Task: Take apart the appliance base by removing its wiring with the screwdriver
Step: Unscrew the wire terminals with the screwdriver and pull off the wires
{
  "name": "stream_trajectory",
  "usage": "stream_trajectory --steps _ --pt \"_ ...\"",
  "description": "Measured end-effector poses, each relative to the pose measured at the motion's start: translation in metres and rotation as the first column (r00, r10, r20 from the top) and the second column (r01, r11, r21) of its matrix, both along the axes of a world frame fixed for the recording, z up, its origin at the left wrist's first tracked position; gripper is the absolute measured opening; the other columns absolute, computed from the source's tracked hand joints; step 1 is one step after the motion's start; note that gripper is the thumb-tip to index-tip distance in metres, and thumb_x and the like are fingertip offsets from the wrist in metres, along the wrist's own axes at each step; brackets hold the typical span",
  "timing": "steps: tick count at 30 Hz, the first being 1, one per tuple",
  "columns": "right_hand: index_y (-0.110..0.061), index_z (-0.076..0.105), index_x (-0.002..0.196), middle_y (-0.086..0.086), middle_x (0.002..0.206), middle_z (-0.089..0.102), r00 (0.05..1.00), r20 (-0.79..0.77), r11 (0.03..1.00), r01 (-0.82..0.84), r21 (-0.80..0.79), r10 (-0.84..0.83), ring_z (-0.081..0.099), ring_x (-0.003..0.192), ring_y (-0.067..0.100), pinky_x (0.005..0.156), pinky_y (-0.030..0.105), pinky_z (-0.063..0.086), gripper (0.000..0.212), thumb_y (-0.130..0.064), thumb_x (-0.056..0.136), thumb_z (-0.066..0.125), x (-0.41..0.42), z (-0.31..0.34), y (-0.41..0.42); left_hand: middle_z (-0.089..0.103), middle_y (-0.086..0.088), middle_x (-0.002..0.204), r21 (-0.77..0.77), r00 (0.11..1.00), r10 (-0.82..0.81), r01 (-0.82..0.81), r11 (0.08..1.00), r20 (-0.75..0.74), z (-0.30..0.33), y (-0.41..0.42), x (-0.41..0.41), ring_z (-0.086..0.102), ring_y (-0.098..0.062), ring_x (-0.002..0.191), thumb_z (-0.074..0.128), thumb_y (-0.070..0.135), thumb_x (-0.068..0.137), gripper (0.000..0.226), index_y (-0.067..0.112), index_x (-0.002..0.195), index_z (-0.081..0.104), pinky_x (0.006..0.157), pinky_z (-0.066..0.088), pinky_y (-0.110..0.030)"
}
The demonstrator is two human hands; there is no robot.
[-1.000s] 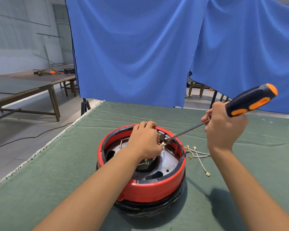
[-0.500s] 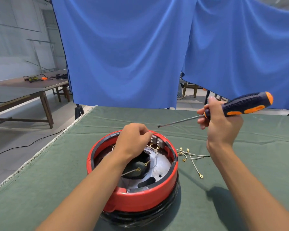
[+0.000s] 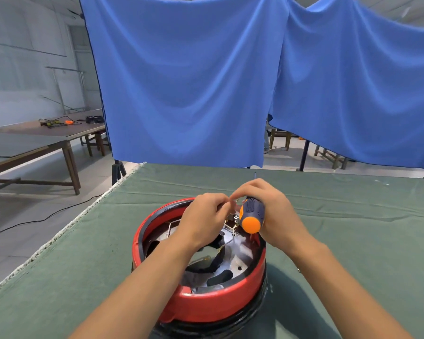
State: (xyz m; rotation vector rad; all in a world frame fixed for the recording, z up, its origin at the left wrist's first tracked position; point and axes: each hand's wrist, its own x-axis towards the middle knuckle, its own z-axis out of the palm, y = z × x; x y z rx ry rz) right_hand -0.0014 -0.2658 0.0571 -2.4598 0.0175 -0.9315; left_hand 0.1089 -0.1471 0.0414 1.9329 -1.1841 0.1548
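Note:
The round appliance base (image 3: 206, 304), red-rimmed over a black bottom, lies open side up on the green cloth. Its metal plate, a terminal block and thin wires with brass lugs (image 3: 233, 225) show inside. My left hand (image 3: 203, 220) is over the far rim with its fingertips curled at the terminal block, seemingly pinching a wire. My right hand (image 3: 272, 211) holds the screwdriver (image 3: 251, 214), blue-black handle with the orange butt toward me, its shaft tip poking out beyond my fingers, and its fingertips meet the left hand's.
The green cloth (image 3: 365, 241) covers the work table, whose left edge runs diagonally. Blue curtains (image 3: 194, 81) hang just behind it. A wooden table (image 3: 47, 138) with cables stands far left; chairs stand behind the curtain on the right.
My right hand has swung the screwdriver round, from shaft pointing left above the base to butt facing me, and come down to meet my left hand at the terminal block.

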Motion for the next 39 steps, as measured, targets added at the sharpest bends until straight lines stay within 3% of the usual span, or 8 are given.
stream_trajectory --steps 5,11,16,20,22,27,35,39 --pt "-0.023 0.069 0.091 -0.007 0.091 0.057 0.997 -0.006 0.996 0.077 -0.042 -0.078 0.059 0.082 0.022 0.072 0.043 0.050 0.025 -0.004 0.076 0.074 -0.001 -0.004 -0.004 0.051 0.024 0.050 -0.020 0.995 -0.083 0.082 0.996 -0.049 0.000 -0.001 -0.002 0.045 0.001 0.052 0.052 0.020 0.096 0.042 0.037 0.058 0.046 0.053 0.029 -0.023" --pt "-0.019 0.067 0.086 -0.003 0.089 0.059 0.996 -0.038 0.994 0.083 -0.071 -0.086 0.059 0.078 0.025 0.068 0.043 0.050 0.024 0.000 0.073 0.073 -0.003 -0.006 -0.009 0.049 0.011 0.055 0.010 0.989 -0.094 0.095 0.995 -0.117 0.001 -0.001 -0.002 0.044 -0.008 0.056 0.050 0.025 0.096 0.031 0.021 0.066 0.060 0.058 0.037 -0.030" --pt "-0.023 0.067 0.081 -0.007 0.087 0.063 0.980 0.035 0.977 0.196 -0.085 -0.193 0.061 0.080 0.020 0.068 0.040 0.050 0.014 -0.012 0.078 0.076 -0.005 -0.006 -0.022 0.055 -0.004 0.058 -0.037 0.984 0.126 -0.132 0.991 -0.126 0.003 0.000 0.001 0.056 -0.026 0.068 0.035 0.050 0.089 0.052 0.009 0.059 0.047 0.065 0.043 -0.040" --pt "-0.020 0.071 0.081 -0.002 0.087 0.067 0.929 0.088 0.927 0.367 -0.079 -0.360 0.063 0.079 0.028 0.065 0.037 0.050 0.019 -0.004 0.072 0.076 -0.011 -0.014 -0.042 0.058 0.005 0.094 0.169 0.972 0.234 -0.227 0.959 -0.021 -0.001 0.000 0.013 0.047 -0.018 0.102 0.047 0.025 0.089 0.018 0.022 0.087 0.064 0.085 0.042 -0.036" --pt "-0.022 0.070 0.080 -0.004 0.086 0.066 0.914 0.072 0.908 0.405 -0.110 -0.399 0.063 0.075 0.028 0.060 0.033 0.045 0.027 0.001 0.067 0.075 -0.014 -0.025 -0.049 0.055 0.004 0.108 0.204 0.977 0.212 -0.214 0.955 0.029 -0.004 -0.002 0.015 0.041 -0.016 0.111 0.048 0.020 0.087 0.025 0.023 0.104 0.066 0.095 0.037 -0.034" --pt "-0.025 0.068 0.078 -0.007 0.087 0.063 0.885 -0.069 0.887 0.455 -0.079 -0.460 0.062 0.077 0.029 0.061 0.030 0.039 0.027 -0.002 0.066 0.076 -0.026 -0.060 -0.072 0.050 0.007 0.123 0.273 0.972 0.178 -0.215 0.938 0.153 -0.007 -0.004 0.011 0.037 -0.015 0.118 0.049 0.023 0.085 0.036 0.031 0.118 0.060 0.098 0.029 -0.030" --pt "-0.039 0.062 0.078 -0.013 0.092 0.058 0.855 -0.229 0.885 0.457 -0.094 -0.466 0.060 0.084 0.025 0.066 0.031 0.041 0.027 -0.017 0.071 0.075 -0.027 -0.066 -0.082 0.055 0.004 0.124 0.222 0.986 0.167 -0.169 0.960 0.029 -0.005 -0.004 0.016 0.040 -0.017 0.120 0.045 0.003 0.080 0.047 0.024 0.115 0.067 0.103 0.034 -0.036" --pt "-0.047 0.051 0.069 -0.016 0.087 0.055 0.900 -0.096 0.904 0.428 0.003 -0.426 0.057 0.080 0.016 0.065 0.034 0.046 0.045 -0.009 0.071 0.073 -0.027 -0.064 -0.083 0.061 0.001 0.124 0.146 0.972 0.206 -0.189 0.971 -0.113 -0.004 -0.001 0.020 0.050 -0.020 0.121 0.038 -0.014 0.071 0.057 0.016 0.104 0.073 0.099 0.041 -0.031"
